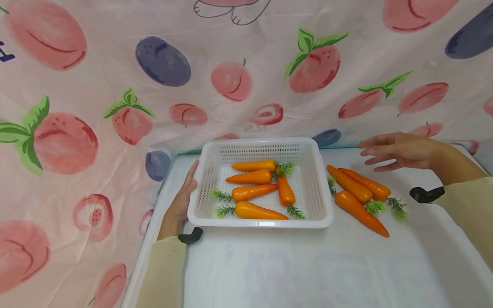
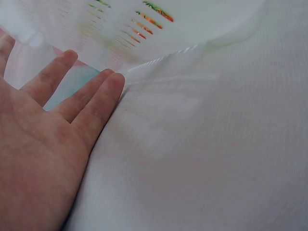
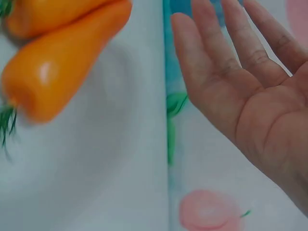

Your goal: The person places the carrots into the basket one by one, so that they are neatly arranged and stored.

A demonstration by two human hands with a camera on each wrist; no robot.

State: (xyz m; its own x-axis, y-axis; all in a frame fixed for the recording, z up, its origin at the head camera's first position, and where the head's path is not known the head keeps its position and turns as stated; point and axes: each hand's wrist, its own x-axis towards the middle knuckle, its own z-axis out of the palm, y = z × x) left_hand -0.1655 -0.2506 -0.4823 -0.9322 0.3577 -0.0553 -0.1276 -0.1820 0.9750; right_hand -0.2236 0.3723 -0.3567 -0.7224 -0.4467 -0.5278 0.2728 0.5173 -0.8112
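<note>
A white slotted plastic basket [image 1: 262,223] stands on the white table and holds several orange carrots [image 1: 252,192] with green tops. My left hand [image 1: 180,205] lies along the basket's left side, its straight fingers [image 2: 98,103] against the wall in the left wrist view. To the right of the basket, three loose carrots [image 1: 362,213] lie close together on the table. My right hand [image 1: 408,150] hovers beyond and to the right of them, fingers spread, holding nothing. In the right wrist view its palm [image 3: 269,115] faces the camera, apart from the nearest carrot [image 3: 62,67].
A fruit-print cloth [image 1: 231,81] hangs behind and to the left of the table. The white tabletop [image 1: 292,265] stretches toward me in front of the basket. Each wrist wears a black strap device, such as the one on the right wrist [image 1: 425,195].
</note>
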